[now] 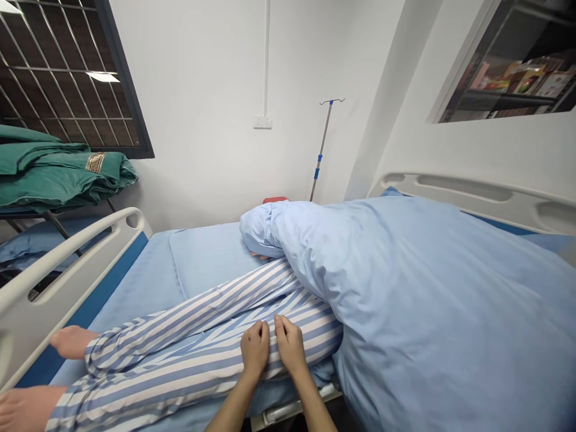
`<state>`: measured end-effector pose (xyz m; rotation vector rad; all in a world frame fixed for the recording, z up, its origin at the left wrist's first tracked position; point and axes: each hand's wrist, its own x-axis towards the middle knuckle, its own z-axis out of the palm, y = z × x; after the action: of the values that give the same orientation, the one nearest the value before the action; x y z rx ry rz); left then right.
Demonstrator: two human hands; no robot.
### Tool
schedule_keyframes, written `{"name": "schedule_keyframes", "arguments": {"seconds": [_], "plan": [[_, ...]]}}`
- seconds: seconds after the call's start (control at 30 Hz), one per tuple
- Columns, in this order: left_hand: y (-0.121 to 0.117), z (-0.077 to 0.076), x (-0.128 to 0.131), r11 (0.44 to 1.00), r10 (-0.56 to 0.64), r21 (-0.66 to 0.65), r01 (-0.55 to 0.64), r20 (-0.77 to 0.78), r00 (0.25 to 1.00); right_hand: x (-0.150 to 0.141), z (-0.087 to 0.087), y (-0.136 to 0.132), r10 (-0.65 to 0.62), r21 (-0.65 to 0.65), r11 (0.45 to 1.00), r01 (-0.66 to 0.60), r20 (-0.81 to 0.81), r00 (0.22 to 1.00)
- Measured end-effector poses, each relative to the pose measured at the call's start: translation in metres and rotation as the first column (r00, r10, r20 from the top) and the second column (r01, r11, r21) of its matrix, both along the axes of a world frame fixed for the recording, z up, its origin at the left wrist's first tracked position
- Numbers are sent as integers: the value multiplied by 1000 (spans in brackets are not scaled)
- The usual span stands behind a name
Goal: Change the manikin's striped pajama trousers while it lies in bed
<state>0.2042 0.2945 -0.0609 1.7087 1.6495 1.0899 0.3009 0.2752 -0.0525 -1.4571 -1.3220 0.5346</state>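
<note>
Two hands, the left hand [255, 349] and the right hand [290, 345], sit side by side just left of the quilt [427, 300], over the nearer of two legs in one pair of striped trousers [180, 375]. Both sets of fingers are curled closed; whether they pinch any cloth I cannot tell. Farther left of the quilt, two bare feet [74, 342] emerge from the cuffs. Behind the quilt stands one drip pole [324, 138]; beyond its right side, a shelf [499, 99] holds several boxes [526, 81], too blurred to count.
</note>
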Motion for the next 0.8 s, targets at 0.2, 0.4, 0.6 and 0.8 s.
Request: {"name": "schedule_keyframes", "arguments": {"seconds": [0.2,0.4,0.6,0.8], "plan": [[-3,-9,-2,998,-63,14,64,-93,994,15,-12,4,-47,-76,995,59,146,988],[-2,0,-24,990,-141,6,141,-44,989,14,-11,4,-62,-62,996,70,131,989],[-8,3,-119,1000,26,18,-25,-55,998,-1,26,-16,58,3,998,-58,-88,994],[-39,12,-244,969,244,-12,-245,-61,968,-42,147,-100,358,276,911,-306,-165,919]]}}
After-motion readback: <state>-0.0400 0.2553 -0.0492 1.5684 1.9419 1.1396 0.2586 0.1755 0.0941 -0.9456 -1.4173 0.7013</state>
